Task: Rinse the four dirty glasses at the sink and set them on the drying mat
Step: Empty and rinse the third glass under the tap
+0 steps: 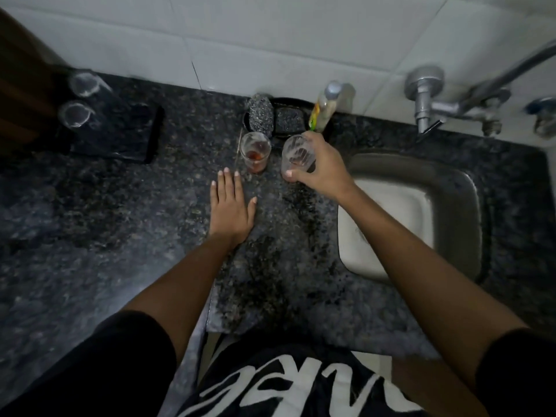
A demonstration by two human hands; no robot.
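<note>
- Upper left of the frame: the dark drying mat (120, 136) already has two glasses on it — the farther glass (85, 82) and the nearer glass (73, 115), both looking clear. So I'd say half the job is done.
- Center-left: the left hand (230, 206) lies flat on the granite tabletop (105, 221), fingers straight and spread, holding nothing. Seems to be just bracing.
- Right above its fingertips stands a dirty glass (255, 152) with reddish dregs in the bottom, untouched — that one's still waiting.
- Behind it, at the wall: a steel scrubber (260, 114) in a black tray (288, 103) and a soap bottle (325, 108).
- Just right of center: the right hand (322, 167) is wrapped around the other streaky glass (296, 156), thumb near the base. Can't tell if it's lifted yet or still on the tabletop.
- Right side: the sink (451, 188) and the tap (424, 112) above it, no water visibly running. My guess is this glass heads there next, then the last one.
</note>
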